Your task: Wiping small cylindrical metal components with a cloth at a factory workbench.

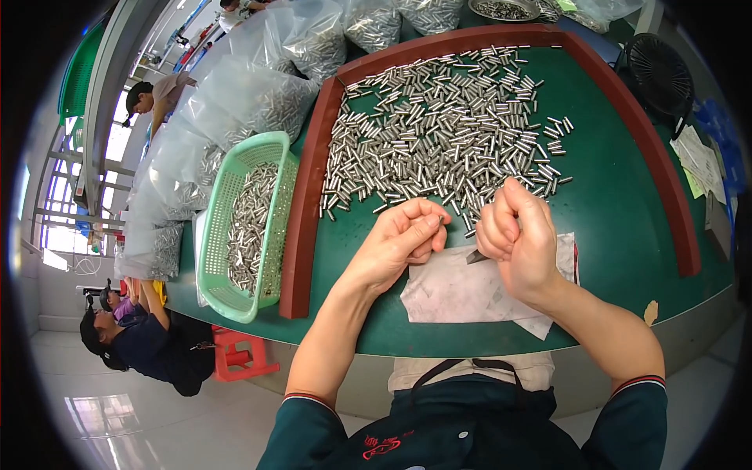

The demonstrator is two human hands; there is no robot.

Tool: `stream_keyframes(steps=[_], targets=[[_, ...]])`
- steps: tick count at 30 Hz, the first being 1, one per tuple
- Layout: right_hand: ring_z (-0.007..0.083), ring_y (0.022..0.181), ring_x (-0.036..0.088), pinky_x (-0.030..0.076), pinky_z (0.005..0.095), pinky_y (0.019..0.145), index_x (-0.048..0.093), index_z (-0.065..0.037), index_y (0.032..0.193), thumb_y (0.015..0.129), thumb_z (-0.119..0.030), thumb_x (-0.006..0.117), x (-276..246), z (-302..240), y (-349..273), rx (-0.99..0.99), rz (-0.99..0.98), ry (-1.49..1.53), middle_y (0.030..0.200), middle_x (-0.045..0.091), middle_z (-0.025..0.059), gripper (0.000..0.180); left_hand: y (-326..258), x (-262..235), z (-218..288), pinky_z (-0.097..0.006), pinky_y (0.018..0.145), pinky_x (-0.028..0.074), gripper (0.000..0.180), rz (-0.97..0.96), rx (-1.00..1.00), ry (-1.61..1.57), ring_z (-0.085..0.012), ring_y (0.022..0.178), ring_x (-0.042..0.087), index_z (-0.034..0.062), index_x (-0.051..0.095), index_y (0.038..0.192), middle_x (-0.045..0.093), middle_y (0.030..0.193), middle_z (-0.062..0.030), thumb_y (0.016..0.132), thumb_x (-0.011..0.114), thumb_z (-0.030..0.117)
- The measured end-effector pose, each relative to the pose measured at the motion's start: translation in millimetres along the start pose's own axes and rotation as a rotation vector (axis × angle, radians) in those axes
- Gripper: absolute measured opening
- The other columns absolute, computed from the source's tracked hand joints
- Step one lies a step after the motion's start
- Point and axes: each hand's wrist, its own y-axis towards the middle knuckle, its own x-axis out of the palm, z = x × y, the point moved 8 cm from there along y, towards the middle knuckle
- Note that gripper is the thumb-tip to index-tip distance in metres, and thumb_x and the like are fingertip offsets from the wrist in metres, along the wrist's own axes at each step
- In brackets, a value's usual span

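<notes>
- Apparent step: handling single metal pins, heaped toward the tabletop's far edge; next probably calls for a steady pinch.
- Left hand: thumb and forefinger closed on, seemingly, a lone pin.
- Right hand: curled round a dark piece, above the cloth.
- Forearms cross the near edge, converging.

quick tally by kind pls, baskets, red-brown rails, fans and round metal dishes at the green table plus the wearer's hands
Left hand and right hand: 2
Light green basket: 1
Red-brown rails: 3
Black fan: 1
Round metal dish: 1
Total: 8
Loose metal pins overlap too much to count, so they are left out.
</notes>
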Motion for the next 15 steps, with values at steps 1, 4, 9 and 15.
stream_keyframes(steps=[1, 4, 9, 15], targets=[[0.0065, 0.037, 0.020, 0.017, 0.0223, 0.036, 0.028, -0.009, 0.051, 0.090, -0.023, 0.032, -0.8, 1.1, 0.4, 0.005, -0.001, 0.007, 0.043, 0.027, -0.0011, 0.041, -1.3, 1.4, 1.0, -0.016, 0.045, 0.025, 0.014, 0.010, -0.004, 0.095, -0.0029, 0.051, 0.032, 0.0030, 0.052, 0.094, 0.051, 0.072, -0.0032, 0.087, 0.047, 0.014], [0.0061, 0.037, 0.021, 0.017, 0.0220, 0.036, 0.027, -0.009, 0.051, 0.090, -0.023, 0.031, 0.4, -3.4, 1.4, -0.024, -0.001, -0.008, 0.043, 0.027, -0.0011, 0.041, -7.9, 20.8, 21.0, -0.022, 0.046, 0.033, 0.013, 0.065, 0.307, 0.706, -0.0054, 0.054, 0.041, -0.0002, 0.051, 0.084, 0.047, 0.062, 0.0019, 0.084, 0.052, 0.013], [0.0072, 0.036, 0.017, 0.016, 0.0230, 0.036, 0.027, -0.012, 0.050, 0.090, -0.027, 0.030, 2.1, -3.3, 2.7, -0.027, 0.018, -0.060, 0.041, 0.024, -0.0017, 0.043, -15.1, 39.8, 21.5, -0.028, 0.042, 0.031, 0.014, 0.092, 0.359, 1.229, -0.0156, 0.040, 0.038, 0.0022, 0.051, 0.080, 0.037, 0.047, -0.0049, 0.071, 0.061, 0.006], [0.0059, 0.038, 0.019, 0.016, 0.0225, 0.037, 0.027, -0.010, 0.049, 0.089, -0.023, 0.032, 0.3, -7.2, 0.0, -0.058, 0.000, 0.032, 0.042, 0.026, -0.0019, 0.042, -15.1, 32.0, 20.1, -0.028, 0.040, 0.030, 0.011, 0.112, 0.299, 1.212, -0.0139, 0.040, 0.037, 0.0019, 0.052, 0.074, 0.039, 0.047, -0.0043, 0.070, 0.062, 0.006]])
